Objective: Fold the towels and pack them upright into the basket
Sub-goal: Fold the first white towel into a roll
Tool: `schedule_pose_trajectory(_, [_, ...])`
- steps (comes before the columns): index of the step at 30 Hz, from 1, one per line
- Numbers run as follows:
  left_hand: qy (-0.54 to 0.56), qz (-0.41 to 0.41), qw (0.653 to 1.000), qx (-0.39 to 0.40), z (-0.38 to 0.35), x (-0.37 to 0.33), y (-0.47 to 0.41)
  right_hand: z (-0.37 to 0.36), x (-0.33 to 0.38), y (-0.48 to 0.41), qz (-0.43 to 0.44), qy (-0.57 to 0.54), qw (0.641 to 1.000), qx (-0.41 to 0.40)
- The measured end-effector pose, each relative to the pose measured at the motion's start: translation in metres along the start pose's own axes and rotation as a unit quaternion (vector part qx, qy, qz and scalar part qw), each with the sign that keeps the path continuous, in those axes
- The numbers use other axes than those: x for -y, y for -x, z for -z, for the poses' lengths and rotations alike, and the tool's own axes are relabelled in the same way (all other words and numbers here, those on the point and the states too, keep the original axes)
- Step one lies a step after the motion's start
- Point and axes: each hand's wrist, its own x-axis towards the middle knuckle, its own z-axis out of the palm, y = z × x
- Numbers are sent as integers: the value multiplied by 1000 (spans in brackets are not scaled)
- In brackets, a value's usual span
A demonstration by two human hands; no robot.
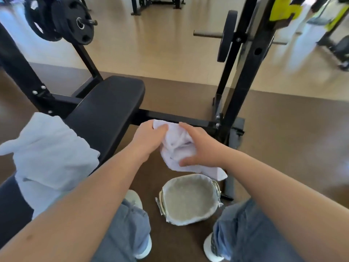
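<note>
Towel in hand: a white towel (pixel 179 146) was held bunched and creased in the air above the basket, one corner hanging down toward the rim
Spare towels: a pale heap (pixel 49 148) lay on the black bench pad (pixel 107 110) at the left, loosely piled and unfolded
Left hand: the left hand (pixel 147 138) reached forward with the forearm stretched out, fingers curled closed around the towel's upper left edge
Right hand: the right hand (pixel 200 148) came in from the right, fingers and thumb spread and bent, pressed onto the towel's right side and pinching it
Basket: a round woven basket (pixel 190 199) with a pale cloth liner stood on the brown floor between the person's feet, nothing inside it
Writing: none could be read, the picture being blurred
</note>
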Motion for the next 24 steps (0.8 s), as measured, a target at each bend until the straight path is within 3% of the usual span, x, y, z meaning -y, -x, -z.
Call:
schedule_pose_trajectory(3, [15,4,999,-28,-5,3,-20,10,-21,-12,-92,-57,993,-45])
schedule_pose_trajectory(5, [30,6,999,-33,-10,8,-31,15,-30,-19,-134,-9,990,-41])
schedule_pose_trajectory(13, [-20,-24,999,-17,-27,11,-57,35,-44,-37,-173,41,980,-85])
schedule_pose_trajectory(18, [-64,-57,995,51,-40,15,-53,32,-46,-36,-151,-131,972,-127])
schedule_pose_trajectory(21, [-147,-126,969,152,-43,18,-44,31,-38,-36,-115,-210,966,-101])
schedule_pose_trajectory(24, [-201,-136,946,216,-45,23,-39,33,-31,-36,-101,-293,948,-74])
